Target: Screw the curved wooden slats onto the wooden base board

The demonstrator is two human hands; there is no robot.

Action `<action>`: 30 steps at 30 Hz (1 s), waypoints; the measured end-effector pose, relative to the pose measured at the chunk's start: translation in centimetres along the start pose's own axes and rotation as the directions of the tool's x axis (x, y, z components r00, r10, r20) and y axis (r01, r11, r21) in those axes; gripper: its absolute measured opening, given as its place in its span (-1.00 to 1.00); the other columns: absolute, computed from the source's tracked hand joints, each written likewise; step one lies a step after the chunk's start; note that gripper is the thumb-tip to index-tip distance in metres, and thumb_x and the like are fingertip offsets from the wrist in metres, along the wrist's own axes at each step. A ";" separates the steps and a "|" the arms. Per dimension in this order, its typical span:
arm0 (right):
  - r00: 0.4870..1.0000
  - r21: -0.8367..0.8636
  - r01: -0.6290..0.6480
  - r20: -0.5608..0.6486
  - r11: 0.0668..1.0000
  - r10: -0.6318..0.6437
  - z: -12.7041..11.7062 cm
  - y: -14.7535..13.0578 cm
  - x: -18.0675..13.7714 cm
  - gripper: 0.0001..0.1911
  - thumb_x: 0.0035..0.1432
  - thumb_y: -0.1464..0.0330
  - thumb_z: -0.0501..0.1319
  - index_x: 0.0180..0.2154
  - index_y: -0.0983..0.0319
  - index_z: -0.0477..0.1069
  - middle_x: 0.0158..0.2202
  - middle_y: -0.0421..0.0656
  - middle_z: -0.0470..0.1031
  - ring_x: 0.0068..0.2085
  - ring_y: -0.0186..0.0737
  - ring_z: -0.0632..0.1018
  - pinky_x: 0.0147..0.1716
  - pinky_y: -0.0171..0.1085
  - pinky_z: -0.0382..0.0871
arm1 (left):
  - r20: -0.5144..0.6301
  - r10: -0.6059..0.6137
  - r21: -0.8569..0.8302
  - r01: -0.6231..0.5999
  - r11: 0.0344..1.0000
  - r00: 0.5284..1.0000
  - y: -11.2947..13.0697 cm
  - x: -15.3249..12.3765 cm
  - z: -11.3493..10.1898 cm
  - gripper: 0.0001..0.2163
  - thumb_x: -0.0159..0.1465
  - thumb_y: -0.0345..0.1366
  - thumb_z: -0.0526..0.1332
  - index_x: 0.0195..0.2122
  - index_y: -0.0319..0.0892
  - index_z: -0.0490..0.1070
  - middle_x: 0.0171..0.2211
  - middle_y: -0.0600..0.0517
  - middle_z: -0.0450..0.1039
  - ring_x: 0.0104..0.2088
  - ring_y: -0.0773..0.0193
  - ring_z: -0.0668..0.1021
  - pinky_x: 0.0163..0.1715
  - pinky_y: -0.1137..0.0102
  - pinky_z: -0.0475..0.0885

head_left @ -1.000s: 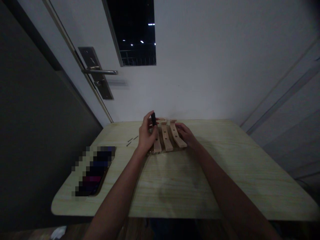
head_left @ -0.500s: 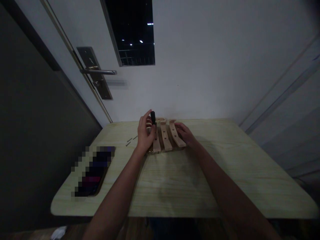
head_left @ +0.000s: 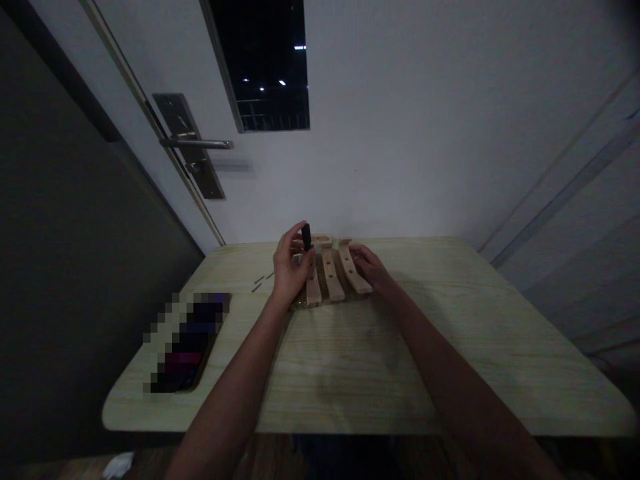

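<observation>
Three pale wooden slats (head_left: 333, 275) with small holes lie side by side at the far middle of the table (head_left: 360, 360). My left hand (head_left: 287, 267) is closed round a short black tool handle (head_left: 306, 237), held upright over the leftmost slat. My right hand (head_left: 370, 267) rests with fingers flat on the rightmost slat, pressing it down.
Two or three small dark screws (head_left: 263, 280) lie left of the slats. A blurred-out dark flat object (head_left: 187, 343) sits near the table's left front corner. A door with a metal lever handle (head_left: 197, 143) stands behind the table on the left, a white wall behind.
My left hand has turned slightly on the black handle, fingers shifting around it. The right hand and the slats have stayed put.
</observation>
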State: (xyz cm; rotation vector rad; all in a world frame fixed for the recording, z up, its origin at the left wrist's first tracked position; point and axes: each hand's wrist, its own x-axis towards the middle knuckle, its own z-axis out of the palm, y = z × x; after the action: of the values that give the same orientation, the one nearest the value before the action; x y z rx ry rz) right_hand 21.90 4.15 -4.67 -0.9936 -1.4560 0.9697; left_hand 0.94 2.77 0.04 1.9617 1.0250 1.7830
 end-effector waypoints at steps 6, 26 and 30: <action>0.999 0.001 0.008 -0.031 1.000 -0.008 0.1 0.4 0.2 -0.72 0.03 0.19 0.17 -0.21 0.17 0.38 -0.16 -0.10 0.47 -0.15 -0.17 0.47 -0.04 -0.12 0.32 | 0.043 -0.015 -0.047 0.017 0.999 0.999 0.5 -0.1 -0.1 -0.45 0.18 -0.41 0.22 0.19 0.04 0.18 -0.16 0.03 0.46 -0.26 0.35 0.50 -0.22 0.38 0.48; 1.000 -0.009 -0.007 -0.017 1.000 0.007 0.0 -0.5 -0.1 -0.71 0.06 0.17 0.17 -0.19 0.16 0.39 -0.13 -0.11 0.48 -0.11 -0.17 0.48 -0.02 -0.12 0.33 | 0.023 -0.045 -0.036 0.046 0.998 0.999 0.5 -0.3 -0.1 -0.45 0.18 -0.47 0.18 0.18 0.05 0.17 -0.21 0.04 0.46 -0.24 0.33 0.53 -0.24 0.37 0.50; 0.999 -0.011 -0.032 0.001 0.999 0.032 0.1 -0.4 -0.1 -0.69 0.06 0.15 0.17 -0.18 0.16 0.37 -0.12 -0.10 0.48 -0.09 -0.16 0.48 -0.02 -0.11 0.35 | 0.044 -0.034 -0.071 0.037 0.997 0.998 0.4 -0.4 -0.2 -0.45 0.21 -0.49 0.12 0.21 0.05 0.10 -0.20 0.02 0.48 -0.22 0.33 0.56 -0.24 0.37 0.51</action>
State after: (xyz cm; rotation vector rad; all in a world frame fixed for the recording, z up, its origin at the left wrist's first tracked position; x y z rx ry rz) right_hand 21.78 3.96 -4.33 -1.0276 -1.4518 0.9868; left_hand 0.92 2.13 0.04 1.9187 0.9631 1.7265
